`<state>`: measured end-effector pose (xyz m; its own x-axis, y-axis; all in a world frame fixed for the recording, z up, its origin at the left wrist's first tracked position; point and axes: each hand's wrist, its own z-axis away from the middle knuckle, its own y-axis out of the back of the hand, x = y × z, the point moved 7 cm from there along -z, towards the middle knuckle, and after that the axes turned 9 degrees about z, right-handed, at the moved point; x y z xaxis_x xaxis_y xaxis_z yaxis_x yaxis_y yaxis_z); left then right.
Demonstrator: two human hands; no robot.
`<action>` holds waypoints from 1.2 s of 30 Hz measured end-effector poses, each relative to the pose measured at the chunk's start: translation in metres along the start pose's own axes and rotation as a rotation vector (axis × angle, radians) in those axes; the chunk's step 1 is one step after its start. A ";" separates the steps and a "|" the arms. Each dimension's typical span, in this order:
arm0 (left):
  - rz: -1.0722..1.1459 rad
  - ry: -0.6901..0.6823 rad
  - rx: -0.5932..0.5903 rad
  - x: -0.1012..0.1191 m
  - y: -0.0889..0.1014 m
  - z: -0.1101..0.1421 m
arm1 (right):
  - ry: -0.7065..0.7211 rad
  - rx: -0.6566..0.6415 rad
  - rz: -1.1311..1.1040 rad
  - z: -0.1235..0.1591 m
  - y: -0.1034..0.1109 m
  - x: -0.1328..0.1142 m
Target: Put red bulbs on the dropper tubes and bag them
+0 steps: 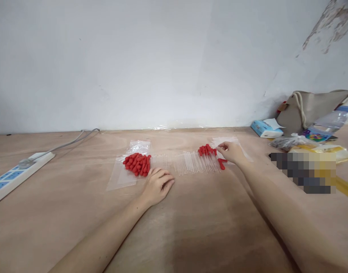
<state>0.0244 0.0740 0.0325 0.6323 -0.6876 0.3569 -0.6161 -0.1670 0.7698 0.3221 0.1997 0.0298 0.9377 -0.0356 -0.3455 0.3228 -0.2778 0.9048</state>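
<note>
My left hand [159,185] rests on the table with loosely bent fingers, its thumb apart from the other fingertips. It lies between a pile of red rubber bulbs [136,163] and a row of thin clear tubes [188,163], with a few more clear tubes [159,161] behind its fingers. My right hand [231,151] pinches at the right end of a cluster of red bulbs [206,149] that sit at the far ends of the tubes. The fingertips appear closed on one bulb, partly hidden. Two loose red bulbs [222,163] lie just below that hand.
Clear plastic bags [119,180] lie under the left pile, and another clear bag [243,149] is behind my right hand. A power strip [20,174] stands at left. A tissue pack [266,129], a grey bag [318,108] and a plastic bottle [333,121] stand at right.
</note>
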 end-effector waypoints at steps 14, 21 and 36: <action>-0.449 0.492 0.092 -0.037 -0.014 -0.061 | 0.175 -0.410 -0.228 0.014 -0.019 0.011; -0.528 0.684 -0.097 -0.047 -0.029 -0.074 | 0.191 -0.429 -0.190 0.016 -0.022 0.007; -0.477 0.743 -0.119 -0.058 -0.035 -0.072 | 0.013 0.155 -0.369 0.023 0.007 -0.028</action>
<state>0.0432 0.1709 0.0227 0.9758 0.0792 0.2038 -0.1828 -0.2154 0.9592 0.2949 0.1769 0.0405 0.7640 0.1053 -0.6365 0.6162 -0.4115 0.6716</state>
